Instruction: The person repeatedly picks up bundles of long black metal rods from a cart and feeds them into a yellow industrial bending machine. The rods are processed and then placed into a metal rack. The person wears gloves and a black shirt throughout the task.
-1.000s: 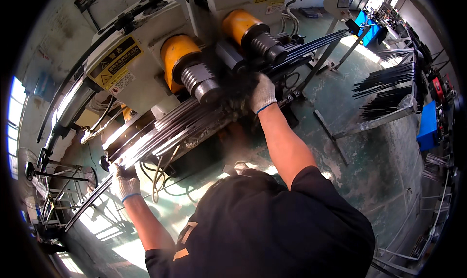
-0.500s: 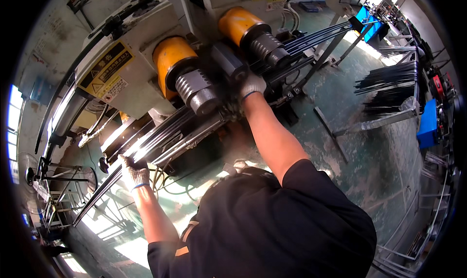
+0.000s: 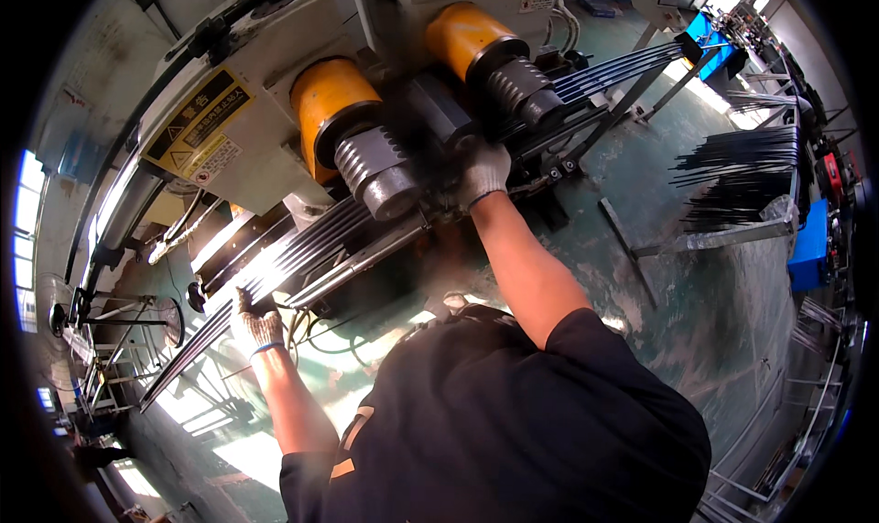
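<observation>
My left hand (image 3: pixel 257 327), in a knitted white glove, is closed around several long, thin metal bars (image 3: pixel 324 233). Its thumb lies over their upper side. The bars run slantwise from the lower left up beneath the machine's two orange cylinders (image 3: pixel 335 97) (image 3: pixel 467 36). My right hand (image 3: pixel 485 169), also gloved, reaches in under the dark block (image 3: pixel 437 109) between those cylinders, close to the bars. Its fingers are lost in shadow and behind the machine, so what they touch cannot be seen. Grey ribbed metal ends (image 3: pixel 374 168) stick out of the cylinders just left of that hand.
A beige machine body with a yellow warning label (image 3: pixel 199 118) stands at the left. More dark bars (image 3: pixel 604 76) extend to the far right on a support. A rack of black rods (image 3: pixel 740 161) and a blue box (image 3: pixel 809 246) stand right. A fan (image 3: pixel 169 321) stands far left.
The view has shifted a little, and the machine appears slightly farther right. Near my left hand the bars now lie more evenly side by side. Both hands stay in about the same places.
</observation>
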